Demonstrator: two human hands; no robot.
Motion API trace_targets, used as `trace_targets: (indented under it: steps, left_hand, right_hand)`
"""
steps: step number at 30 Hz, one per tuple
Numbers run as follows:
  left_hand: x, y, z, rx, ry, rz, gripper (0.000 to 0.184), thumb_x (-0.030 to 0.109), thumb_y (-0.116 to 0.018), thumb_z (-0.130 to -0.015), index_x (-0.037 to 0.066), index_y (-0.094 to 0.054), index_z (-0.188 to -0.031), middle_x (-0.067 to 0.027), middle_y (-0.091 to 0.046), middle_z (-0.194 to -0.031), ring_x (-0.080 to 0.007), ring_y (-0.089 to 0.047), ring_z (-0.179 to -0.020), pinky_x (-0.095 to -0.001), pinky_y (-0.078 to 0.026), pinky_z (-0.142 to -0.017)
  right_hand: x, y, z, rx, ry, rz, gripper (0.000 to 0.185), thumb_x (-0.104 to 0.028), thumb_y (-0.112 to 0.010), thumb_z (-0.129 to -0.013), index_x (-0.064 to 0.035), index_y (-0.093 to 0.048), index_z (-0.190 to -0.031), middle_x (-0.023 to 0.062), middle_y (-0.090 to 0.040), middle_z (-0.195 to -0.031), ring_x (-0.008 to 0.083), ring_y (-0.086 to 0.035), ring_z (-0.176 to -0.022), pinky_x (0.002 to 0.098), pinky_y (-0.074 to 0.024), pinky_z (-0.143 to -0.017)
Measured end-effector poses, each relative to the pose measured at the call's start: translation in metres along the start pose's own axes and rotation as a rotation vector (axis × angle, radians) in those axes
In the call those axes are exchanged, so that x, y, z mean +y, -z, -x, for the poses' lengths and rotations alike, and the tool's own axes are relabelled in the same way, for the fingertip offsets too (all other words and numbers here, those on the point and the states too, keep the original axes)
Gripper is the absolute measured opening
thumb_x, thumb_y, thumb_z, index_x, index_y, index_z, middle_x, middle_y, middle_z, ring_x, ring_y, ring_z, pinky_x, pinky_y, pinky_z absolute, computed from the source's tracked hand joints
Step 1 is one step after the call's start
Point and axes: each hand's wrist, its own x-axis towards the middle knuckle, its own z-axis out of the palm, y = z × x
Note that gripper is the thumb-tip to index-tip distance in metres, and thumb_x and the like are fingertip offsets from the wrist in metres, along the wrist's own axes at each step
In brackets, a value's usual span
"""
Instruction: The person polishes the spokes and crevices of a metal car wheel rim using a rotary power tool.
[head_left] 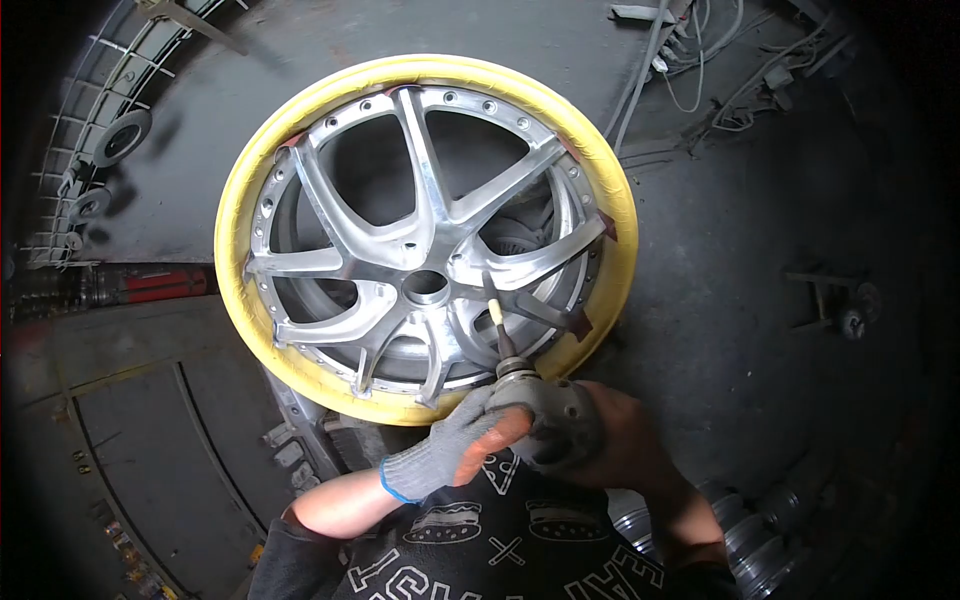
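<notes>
A silver multi-spoke alloy wheel (pixel 432 230) lies in front of me, its outer rim wrapped in yellow tape (pixel 300 385). Below its hub I hold a straight power grinder (pixel 548 415). The grinder's slim pointed bit (pixel 496 315), banded in yellow, reaches over the spokes right of the centre hole; whether it touches the metal I cannot tell. My left hand (pixel 478 438), in a grey glove with orange coating, wraps round the front of the tool. Behind it, my right hand (pixel 625 435) closes round the tool's body, its fingers mostly hidden. Dark red patches show at several spoke ends.
On the upper left stands a wire rack (pixel 60 150) with round discs (pixel 122 138) on it. Cables (pixel 740 100) hang at the upper right. More shiny wheels (pixel 745 540) are stacked at the lower right. A red cylindrical object (pixel 165 284) lies on the left.
</notes>
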Motion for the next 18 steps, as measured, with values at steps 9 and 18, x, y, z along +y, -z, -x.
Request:
trace_targets:
  steps: [9,18]
  left_hand:
    - [0.019,-0.002,0.011,0.148,-0.024,-0.097,0.047,0.017,-0.046,-0.103,-0.005,-0.040,-0.144,-0.0220,-0.048,-0.141,-0.0292,-0.053,-0.127,-0.0453,-0.043,-0.108]
    - [0.023,-0.043,0.000,0.022,-0.087,-0.541,0.049,0.019,-0.053,-0.103,0.000,-0.040,-0.146,-0.0165,-0.054,-0.136,-0.0216,-0.058,-0.122,-0.0338,-0.047,-0.104]
  right_hand:
    - [0.004,-0.013,-0.015,-0.062,-0.005,-0.022,0.075,-0.036,-0.091,-0.061,-0.0006,-0.057,-0.117,0.0212,-0.068,-0.100,0.0402,-0.069,-0.091,0.0472,-0.0555,-0.080]
    - [0.014,0.031,0.017,0.017,0.281,0.244,0.072,-0.035,-0.092,-0.060,-0.0008,-0.058,-0.113,0.0157,-0.064,-0.089,0.0372,-0.068,-0.081,0.0445,-0.0563,-0.072]
